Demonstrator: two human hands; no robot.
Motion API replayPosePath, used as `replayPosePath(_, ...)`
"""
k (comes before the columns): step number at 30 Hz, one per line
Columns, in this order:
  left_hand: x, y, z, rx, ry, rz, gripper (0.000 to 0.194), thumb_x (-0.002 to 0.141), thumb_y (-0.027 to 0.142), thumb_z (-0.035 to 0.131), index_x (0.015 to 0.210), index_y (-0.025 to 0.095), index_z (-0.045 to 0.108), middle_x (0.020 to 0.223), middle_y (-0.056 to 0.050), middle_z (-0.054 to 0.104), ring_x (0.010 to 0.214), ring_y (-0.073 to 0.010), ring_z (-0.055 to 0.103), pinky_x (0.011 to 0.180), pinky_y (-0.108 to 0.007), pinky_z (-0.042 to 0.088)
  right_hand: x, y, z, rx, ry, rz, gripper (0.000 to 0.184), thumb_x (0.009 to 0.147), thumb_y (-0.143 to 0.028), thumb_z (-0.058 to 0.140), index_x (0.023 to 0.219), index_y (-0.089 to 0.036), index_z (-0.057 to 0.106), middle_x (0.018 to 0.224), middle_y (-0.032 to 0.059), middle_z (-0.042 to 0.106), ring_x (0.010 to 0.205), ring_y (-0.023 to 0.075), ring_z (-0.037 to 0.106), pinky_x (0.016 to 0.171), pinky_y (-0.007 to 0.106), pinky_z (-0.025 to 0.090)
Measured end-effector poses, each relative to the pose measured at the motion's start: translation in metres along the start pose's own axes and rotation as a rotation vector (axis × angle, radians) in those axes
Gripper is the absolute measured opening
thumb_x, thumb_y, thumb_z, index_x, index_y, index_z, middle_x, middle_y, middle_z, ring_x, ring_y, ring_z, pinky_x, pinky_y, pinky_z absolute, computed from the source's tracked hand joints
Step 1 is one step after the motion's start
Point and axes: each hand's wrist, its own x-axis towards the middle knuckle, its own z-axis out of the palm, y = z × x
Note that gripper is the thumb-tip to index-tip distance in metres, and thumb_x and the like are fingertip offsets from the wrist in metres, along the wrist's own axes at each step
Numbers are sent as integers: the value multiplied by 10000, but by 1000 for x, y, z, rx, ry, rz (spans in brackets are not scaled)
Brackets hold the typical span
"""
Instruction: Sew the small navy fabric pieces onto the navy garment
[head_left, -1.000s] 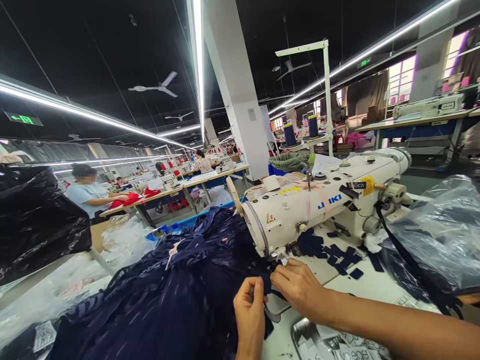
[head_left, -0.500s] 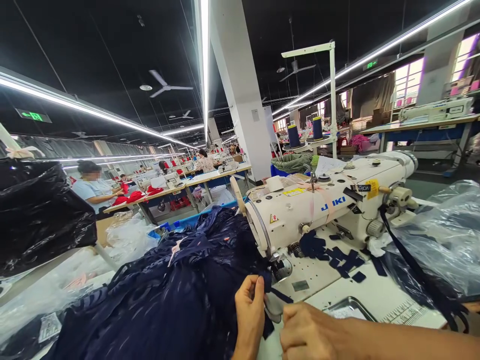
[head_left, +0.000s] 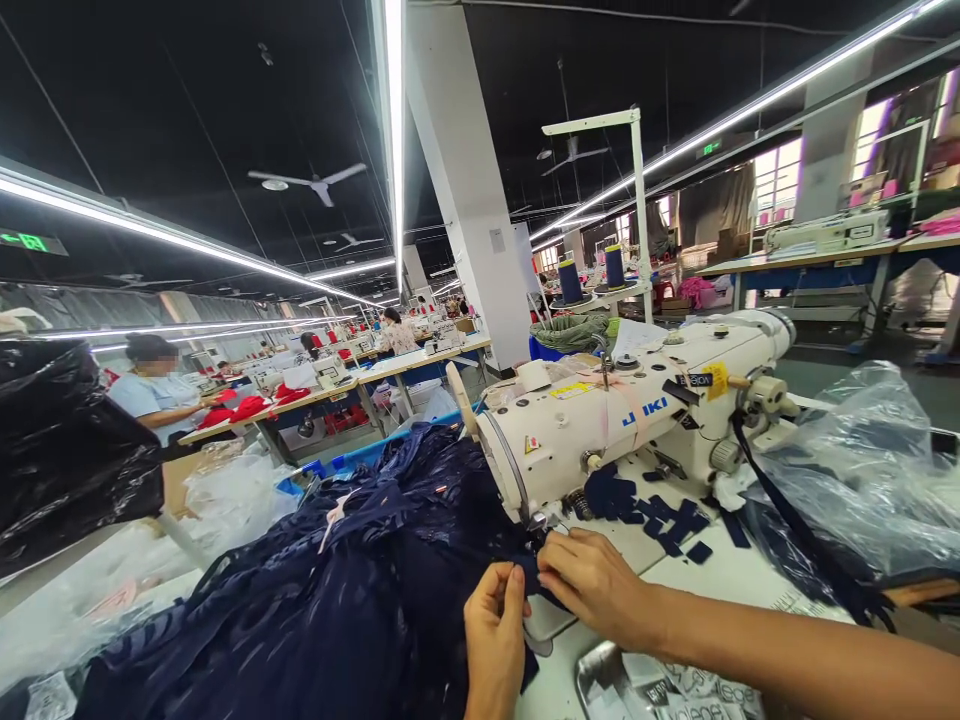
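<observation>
At the front of a white sewing machine [head_left: 570,425], my left hand [head_left: 495,630] pinches the edge of navy fabric [head_left: 360,610] between thumb and fingers. My right hand [head_left: 600,585] is close beside it, below the needle end of the machine, its fingers closed on the same navy fabric. A short dark stretch of cloth spans the gap between both hands. The right hand hides the needle area and presser foot. Most of the fabric lies heaped to the left of the machine.
Small navy cut pieces [head_left: 679,525] lie scattered behind my right hand. A metal tray [head_left: 589,670] with printed labels [head_left: 675,685] sits under my right forearm. Clear plastic bags [head_left: 855,470] are at the right, a black bag [head_left: 75,450] at the left. A co-worker [head_left: 150,385] sits at another table.
My right hand has moved up and forward to the fabric by the needle end, its fingers now closed there. The left hand keeps its pinch. The view has shifted, showing more of the label tray.
</observation>
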Motion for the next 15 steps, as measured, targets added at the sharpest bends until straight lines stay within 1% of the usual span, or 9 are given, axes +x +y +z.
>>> replayPosePath(2, 0, 0, -1, 24, -27, 15, 468, 657, 624, 567, 586, 162, 568, 461, 39, 421, 444, -105, 374, 436, -201, 322, 1, -5, -4, 9, -54, -29, 199, 841, -119, 344, 712, -171, 486, 635, 15, 523, 534, 132, 429, 546, 251, 337)
replayPosePath(5, 2, 0, -3, 21, -27, 0, 456, 653, 621, 573, 610, 167, 570, 439, 48, 411, 429, -107, 372, 431, -205, 326, -3, -10, -14, 101, -276, -211, 164, 835, -176, 408, 691, -182, 488, 620, -10, 528, 507, 111, 417, 580, 231, 362)
replayPosePath(6, 3, 0, -4, 15, -19, -11, 460, 645, 628, 574, 615, 169, 568, 426, 51, 407, 420, -108, 370, 426, -207, 325, -6, -9, -18, 120, -342, -249, 159, 835, -194, 426, 691, -184, 492, 619, -15, 531, 515, 109, 426, 605, 228, 369)
replayPosePath(7, 4, -1, -4, 10, -10, -18, 465, 633, 634, 579, 614, 169, 567, 419, 51, 407, 417, -110, 371, 422, -209, 326, -9, -7, -21, 121, -385, -251, 154, 836, -202, 433, 699, -184, 499, 629, -12, 539, 536, 111, 444, 628, 229, 374)
replayPosePath(8, 5, -2, -4, 7, -9, -20, 466, 623, 634, 588, 612, 169, 569, 425, 47, 418, 423, -113, 381, 426, -210, 330, -13, -2, -24, 103, -408, -217, 146, 837, -194, 429, 715, -182, 508, 647, -4, 548, 568, 118, 467, 647, 236, 377)
replayPosePath(10, 6, -5, -3, 7, -37, -12, 442, 608, 607, 620, 623, 166, 583, 481, 27, 472, 470, -127, 426, 461, -216, 359, -22, 11, -28, 55, -440, -128, 135, 830, -150, 408, 770, -174, 526, 693, 19, 566, 652, 137, 507, 683, 252, 379)
replayPosePath(11, 6, -6, -2, 15, -59, -4, 420, 605, 583, 637, 630, 166, 591, 520, 14, 502, 505, -137, 452, 487, -221, 376, -27, 20, -29, 40, -468, -108, 142, 823, -126, 400, 793, -173, 531, 707, 23, 572, 677, 142, 516, 710, 263, 378)
replayPosePath(13, 5, -9, 0, 63, -101, 27, 369, 623, 534, 646, 636, 168, 603, 584, -5, 539, 566, -156, 488, 539, -235, 402, -37, 38, -30, 20, -518, -115, 158, 808, -100, 399, 806, -173, 539, 729, 27, 586, 715, 149, 528, 771, 286, 367)
replayPosePath(15, 4, -10, 0, 145, -108, 96, 318, 676, 487, 616, 621, 174, 601, 598, -8, 540, 579, -161, 497, 554, -242, 407, -45, 57, -30, -35, -537, -89, 167, 790, -81, 404, 798, -165, 548, 754, 40, 599, 739, 159, 535, 799, 311, 357)
